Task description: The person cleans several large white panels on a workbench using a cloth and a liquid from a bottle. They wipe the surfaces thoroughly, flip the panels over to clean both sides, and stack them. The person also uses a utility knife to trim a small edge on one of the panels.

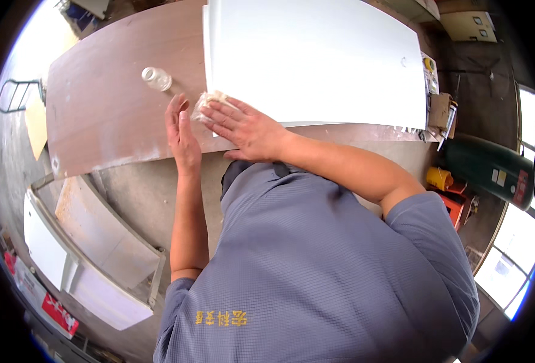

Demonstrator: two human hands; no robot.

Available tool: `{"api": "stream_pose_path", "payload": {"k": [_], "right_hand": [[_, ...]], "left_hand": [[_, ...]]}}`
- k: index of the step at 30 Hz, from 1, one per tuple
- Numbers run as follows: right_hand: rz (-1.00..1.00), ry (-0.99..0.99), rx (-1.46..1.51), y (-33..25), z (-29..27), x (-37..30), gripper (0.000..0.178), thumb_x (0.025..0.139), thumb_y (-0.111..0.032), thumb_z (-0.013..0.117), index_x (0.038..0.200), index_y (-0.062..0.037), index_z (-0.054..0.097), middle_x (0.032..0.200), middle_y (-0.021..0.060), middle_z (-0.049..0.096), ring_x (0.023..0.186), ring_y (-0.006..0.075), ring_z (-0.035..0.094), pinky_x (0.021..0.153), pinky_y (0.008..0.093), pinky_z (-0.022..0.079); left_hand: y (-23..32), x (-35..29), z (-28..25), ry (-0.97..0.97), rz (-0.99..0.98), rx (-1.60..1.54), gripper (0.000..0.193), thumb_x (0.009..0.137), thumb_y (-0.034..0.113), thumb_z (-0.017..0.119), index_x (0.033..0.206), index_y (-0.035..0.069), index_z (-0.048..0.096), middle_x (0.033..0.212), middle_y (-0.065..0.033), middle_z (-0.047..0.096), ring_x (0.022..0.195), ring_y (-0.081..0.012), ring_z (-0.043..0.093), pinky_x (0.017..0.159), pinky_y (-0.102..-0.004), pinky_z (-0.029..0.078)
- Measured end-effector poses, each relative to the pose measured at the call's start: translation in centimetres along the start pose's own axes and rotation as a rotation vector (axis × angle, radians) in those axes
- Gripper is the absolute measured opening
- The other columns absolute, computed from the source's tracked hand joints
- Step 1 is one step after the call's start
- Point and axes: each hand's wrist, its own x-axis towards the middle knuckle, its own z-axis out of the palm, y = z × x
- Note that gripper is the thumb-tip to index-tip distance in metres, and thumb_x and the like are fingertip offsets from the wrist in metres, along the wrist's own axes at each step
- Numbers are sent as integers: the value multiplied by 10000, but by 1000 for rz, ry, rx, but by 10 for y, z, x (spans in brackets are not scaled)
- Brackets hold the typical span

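My right hand (243, 128) lies palm down with its fingers stretched over a crumpled whitish wad (210, 100), perhaps cloth or tissue. The wad is pressed at the near left corner of a white sheet (316, 60) on the table. To the left of it, my left hand (184, 136) is raised on edge, holding nothing, with its fingers up and its thumb slightly apart. A small clear bottle (157, 78) stands on the brown tabletop (110, 109) beyond my left hand.
White panels in a metal-framed rack (107, 242) stand at the lower left. Small tools and a cardboard box (440, 111) sit at the table's right end. A dark green cylinder (491, 169) lies on the right near a yellow object (439, 178).
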Motion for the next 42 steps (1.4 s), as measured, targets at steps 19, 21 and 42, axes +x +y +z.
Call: {"api": "stream_pose_path", "payload": {"k": [19, 21, 42], "right_hand": [[996, 24, -129, 133, -23, -182, 827, 1057, -615, 348, 1663, -74, 190, 1743, 140, 136, 1618, 333, 56, 1287, 588, 13], [444, 166, 136, 84, -6, -111, 823, 981, -590, 560, 1638, -158, 316, 1714, 88, 260, 1609, 303, 142, 1286, 599, 48], [1150, 311, -100, 429, -59, -442, 735, 1080, -527, 409, 1635, -69, 263, 1721, 168, 197, 1593, 359, 165, 1279, 493, 203]], "left_hand": [[14, 28, 110, -74, 214, 370, 465, 1099, 199, 442, 1495, -43, 451, 1559, -195, 442, 1449, -327, 413, 1202, -459, 320], [16, 27, 126, -41, 279, 515, 469, 1091, 196, 445, 1490, -51, 451, 1553, -214, 436, 1450, -343, 405, 1197, -465, 326], [7, 17, 148, 97, 358, 976, 417, 1062, 155, 494, 1427, -46, 509, 1489, -241, 492, 1389, -387, 475, 1147, -464, 407]]}}
